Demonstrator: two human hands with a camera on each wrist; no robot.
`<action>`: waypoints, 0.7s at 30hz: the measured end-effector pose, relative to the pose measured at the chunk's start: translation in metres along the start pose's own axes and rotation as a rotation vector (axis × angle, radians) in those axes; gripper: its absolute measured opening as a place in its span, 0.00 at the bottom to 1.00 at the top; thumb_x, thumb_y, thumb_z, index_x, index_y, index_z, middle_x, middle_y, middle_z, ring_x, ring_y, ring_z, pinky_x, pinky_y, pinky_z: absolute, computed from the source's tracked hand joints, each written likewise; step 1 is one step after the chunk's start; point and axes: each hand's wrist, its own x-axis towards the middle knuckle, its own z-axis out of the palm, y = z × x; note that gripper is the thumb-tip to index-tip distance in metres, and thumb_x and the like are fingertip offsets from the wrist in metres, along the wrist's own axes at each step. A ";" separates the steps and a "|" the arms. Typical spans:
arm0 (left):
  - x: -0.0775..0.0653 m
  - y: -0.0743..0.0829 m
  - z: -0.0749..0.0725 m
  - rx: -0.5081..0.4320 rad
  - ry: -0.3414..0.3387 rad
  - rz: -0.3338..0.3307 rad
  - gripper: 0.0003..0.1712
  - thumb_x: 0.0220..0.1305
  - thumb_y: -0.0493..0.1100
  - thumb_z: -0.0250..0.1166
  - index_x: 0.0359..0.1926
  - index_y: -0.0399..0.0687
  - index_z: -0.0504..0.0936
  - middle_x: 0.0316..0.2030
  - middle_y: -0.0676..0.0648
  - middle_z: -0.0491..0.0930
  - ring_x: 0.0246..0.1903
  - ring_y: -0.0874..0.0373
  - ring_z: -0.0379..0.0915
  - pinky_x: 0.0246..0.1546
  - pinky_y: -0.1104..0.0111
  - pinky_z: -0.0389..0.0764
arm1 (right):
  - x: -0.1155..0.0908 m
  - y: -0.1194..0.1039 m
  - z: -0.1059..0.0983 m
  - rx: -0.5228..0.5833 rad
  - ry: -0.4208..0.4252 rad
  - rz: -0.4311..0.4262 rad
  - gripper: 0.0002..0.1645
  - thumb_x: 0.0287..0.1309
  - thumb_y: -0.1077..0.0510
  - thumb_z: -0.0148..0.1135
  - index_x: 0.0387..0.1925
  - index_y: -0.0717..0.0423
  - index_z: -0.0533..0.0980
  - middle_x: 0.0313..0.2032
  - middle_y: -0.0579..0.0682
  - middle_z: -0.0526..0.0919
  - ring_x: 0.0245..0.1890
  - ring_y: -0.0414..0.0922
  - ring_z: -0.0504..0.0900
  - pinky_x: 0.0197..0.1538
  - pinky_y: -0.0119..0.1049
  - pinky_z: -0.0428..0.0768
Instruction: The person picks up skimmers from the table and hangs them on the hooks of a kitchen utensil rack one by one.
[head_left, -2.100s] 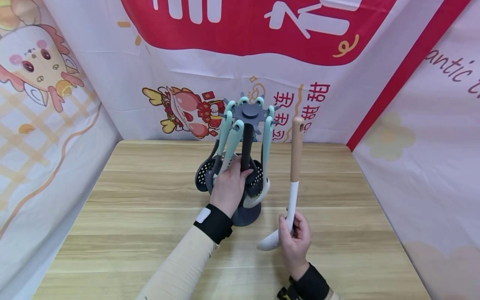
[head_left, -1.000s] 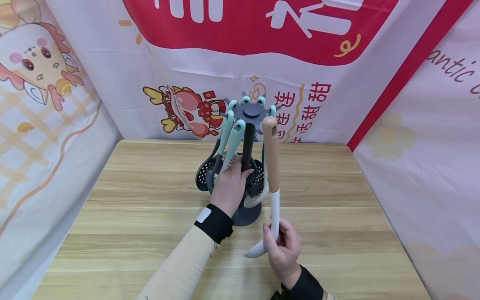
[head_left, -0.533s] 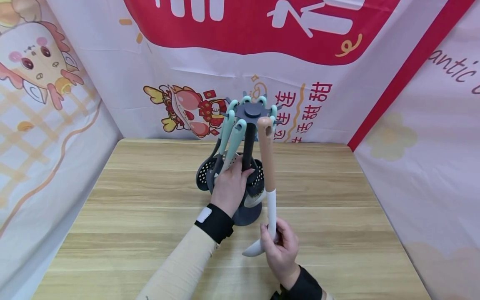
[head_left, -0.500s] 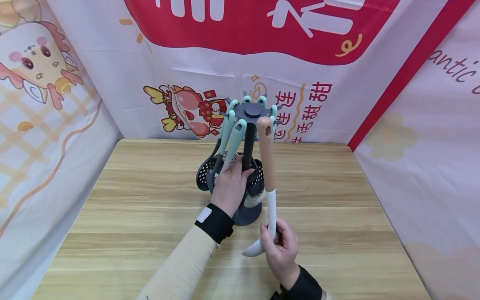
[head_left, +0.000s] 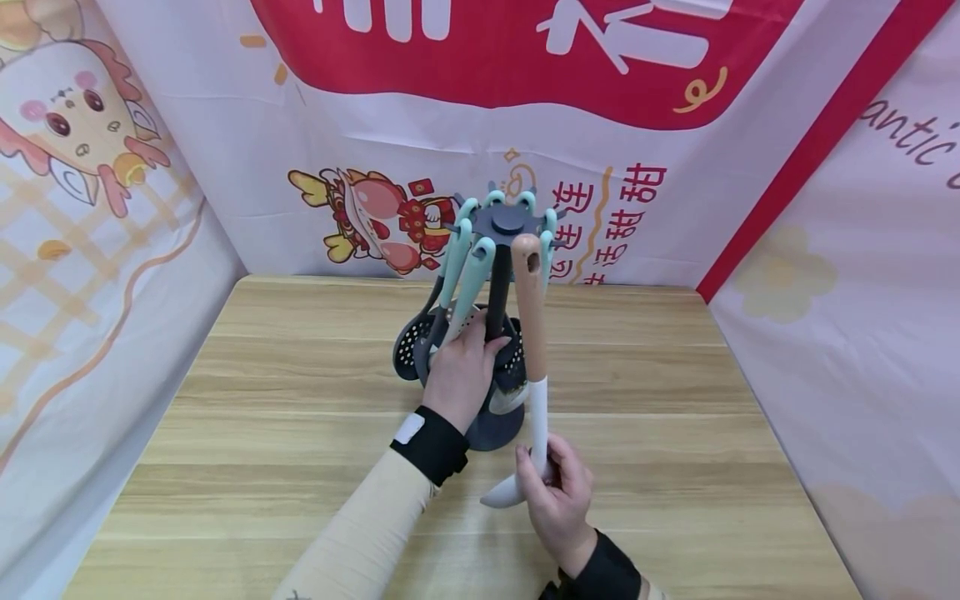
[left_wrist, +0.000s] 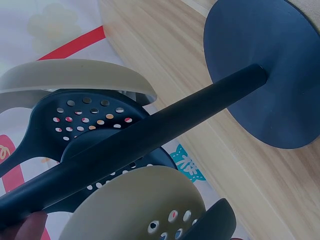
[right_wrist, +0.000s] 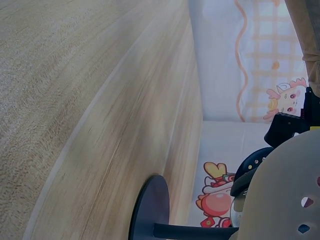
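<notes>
My left hand (head_left: 459, 379) grips the dark post of a rotating utensil stand (head_left: 501, 287), with the thumb round its right side. In the left wrist view, only a fingertip shows at the post (left_wrist: 132, 142). Several mint-handled utensils (head_left: 471, 271) hang from the stand's hooks, among them dark perforated heads (left_wrist: 90, 117). My right hand (head_left: 558, 498) pinches a white slotted spoon (head_left: 538, 421) low, near its head. Its wooden handle (head_left: 531, 321) points up, the holed end overlapping the stand's right side. The spoon's perforated head (right_wrist: 285, 195) fills the right wrist view's lower corner.
The stand's round dark base (head_left: 497, 429) sits on a wood-grain table (head_left: 300, 400). Printed white and red cloth (head_left: 450, 133) hangs behind the table and along both sides. Both wrists wear black bands (head_left: 429, 446).
My right hand has carried the slotted spoon leftward, from well right of the stand to its right side, with only slight movement lately. The left hand stays on the post.
</notes>
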 end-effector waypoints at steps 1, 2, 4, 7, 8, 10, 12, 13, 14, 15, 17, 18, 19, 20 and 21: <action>0.000 0.000 0.000 0.004 0.000 0.003 0.19 0.70 0.46 0.61 0.53 0.36 0.74 0.36 0.41 0.86 0.35 0.50 0.87 0.38 0.61 0.87 | 0.000 0.000 0.000 0.000 -0.003 0.000 0.11 0.51 0.76 0.63 0.37 0.80 0.74 0.21 0.58 0.74 0.15 0.38 0.66 0.15 0.22 0.65; 0.000 -0.001 0.000 0.007 0.001 0.005 0.19 0.71 0.46 0.61 0.53 0.36 0.74 0.35 0.41 0.86 0.35 0.50 0.87 0.37 0.61 0.87 | 0.000 0.001 0.001 -0.001 -0.004 -0.002 0.11 0.51 0.76 0.63 0.37 0.79 0.74 0.21 0.58 0.74 0.15 0.38 0.66 0.15 0.22 0.65; 0.000 -0.001 0.001 0.011 0.006 0.012 0.19 0.70 0.46 0.61 0.53 0.36 0.74 0.35 0.41 0.85 0.35 0.51 0.87 0.37 0.62 0.87 | -0.001 0.001 0.002 -0.008 -0.008 0.001 0.11 0.51 0.75 0.64 0.37 0.79 0.74 0.21 0.58 0.75 0.15 0.38 0.66 0.16 0.23 0.65; 0.000 -0.002 0.002 0.019 0.015 0.021 0.19 0.70 0.46 0.62 0.53 0.36 0.74 0.34 0.41 0.85 0.35 0.51 0.86 0.36 0.62 0.87 | -0.002 0.002 0.002 -0.028 -0.018 0.014 0.11 0.53 0.74 0.65 0.38 0.78 0.75 0.21 0.58 0.74 0.16 0.38 0.66 0.16 0.22 0.65; 0.000 -0.002 0.002 0.018 0.019 0.023 0.19 0.69 0.45 0.62 0.52 0.36 0.75 0.34 0.41 0.85 0.35 0.51 0.86 0.36 0.62 0.87 | -0.002 0.002 0.002 -0.035 -0.020 0.020 0.11 0.53 0.73 0.65 0.38 0.77 0.75 0.21 0.58 0.74 0.16 0.38 0.67 0.17 0.22 0.66; 0.000 -0.001 0.002 0.023 0.026 0.029 0.18 0.69 0.44 0.63 0.52 0.36 0.75 0.35 0.41 0.85 0.35 0.51 0.86 0.36 0.62 0.87 | -0.002 0.002 0.003 -0.046 -0.025 0.027 0.11 0.53 0.72 0.66 0.38 0.76 0.75 0.22 0.57 0.75 0.17 0.38 0.67 0.17 0.23 0.66; 0.000 -0.001 0.002 0.029 0.031 0.033 0.18 0.68 0.44 0.64 0.52 0.35 0.75 0.35 0.41 0.85 0.35 0.51 0.86 0.36 0.61 0.87 | -0.002 0.002 0.003 -0.053 -0.029 0.029 0.11 0.54 0.72 0.66 0.38 0.75 0.76 0.22 0.58 0.75 0.17 0.38 0.68 0.18 0.23 0.67; 0.000 -0.001 0.002 0.032 0.032 0.033 0.18 0.68 0.44 0.64 0.52 0.35 0.75 0.35 0.41 0.85 0.35 0.51 0.86 0.37 0.61 0.87 | -0.001 0.002 0.003 -0.057 -0.031 0.030 0.11 0.53 0.72 0.66 0.39 0.75 0.76 0.22 0.58 0.76 0.17 0.38 0.68 0.18 0.24 0.67; 0.000 -0.001 0.002 0.034 0.032 0.033 0.18 0.68 0.44 0.64 0.52 0.35 0.75 0.36 0.41 0.85 0.35 0.51 0.86 0.37 0.61 0.87 | -0.001 0.002 0.003 -0.060 -0.035 0.031 0.11 0.53 0.72 0.66 0.38 0.75 0.76 0.22 0.58 0.76 0.17 0.38 0.69 0.18 0.24 0.68; 0.000 -0.001 0.002 0.036 0.032 0.033 0.18 0.68 0.44 0.64 0.52 0.36 0.75 0.36 0.41 0.85 0.35 0.50 0.86 0.37 0.61 0.87 | -0.001 0.002 0.003 -0.062 -0.038 0.032 0.12 0.52 0.72 0.66 0.38 0.75 0.76 0.22 0.58 0.76 0.17 0.38 0.69 0.18 0.24 0.68; 0.000 -0.001 0.002 0.035 0.033 0.033 0.18 0.68 0.43 0.64 0.53 0.35 0.75 0.35 0.41 0.85 0.35 0.50 0.86 0.37 0.61 0.87 | 0.000 0.003 0.004 -0.068 -0.050 0.042 0.12 0.50 0.73 0.67 0.38 0.75 0.76 0.23 0.59 0.77 0.17 0.39 0.70 0.19 0.24 0.70; 0.000 -0.002 0.002 0.036 0.034 0.033 0.18 0.68 0.44 0.64 0.53 0.35 0.75 0.35 0.41 0.85 0.35 0.50 0.86 0.36 0.61 0.87 | 0.001 0.003 0.004 -0.069 -0.057 0.045 0.13 0.49 0.74 0.67 0.38 0.74 0.76 0.23 0.59 0.77 0.17 0.39 0.70 0.19 0.24 0.70; 0.000 -0.002 0.002 0.037 0.035 0.033 0.18 0.69 0.44 0.63 0.53 0.36 0.75 0.35 0.41 0.85 0.35 0.50 0.86 0.36 0.61 0.87 | 0.001 0.004 0.004 -0.073 -0.066 0.050 0.13 0.49 0.74 0.67 0.39 0.74 0.76 0.24 0.59 0.78 0.17 0.39 0.70 0.19 0.24 0.70; -0.001 -0.002 0.002 0.036 0.036 0.033 0.18 0.69 0.44 0.63 0.53 0.36 0.75 0.35 0.41 0.85 0.34 0.50 0.86 0.36 0.61 0.87 | 0.001 0.004 0.004 -0.078 -0.078 0.055 0.13 0.51 0.73 0.67 0.39 0.73 0.75 0.24 0.59 0.78 0.17 0.39 0.70 0.20 0.24 0.70; -0.001 -0.002 0.003 0.037 0.036 0.034 0.19 0.69 0.44 0.63 0.53 0.36 0.75 0.34 0.41 0.85 0.34 0.50 0.86 0.35 0.61 0.87 | 0.001 0.005 0.004 -0.080 -0.091 0.058 0.13 0.53 0.71 0.68 0.39 0.73 0.75 0.24 0.59 0.78 0.18 0.39 0.70 0.20 0.24 0.71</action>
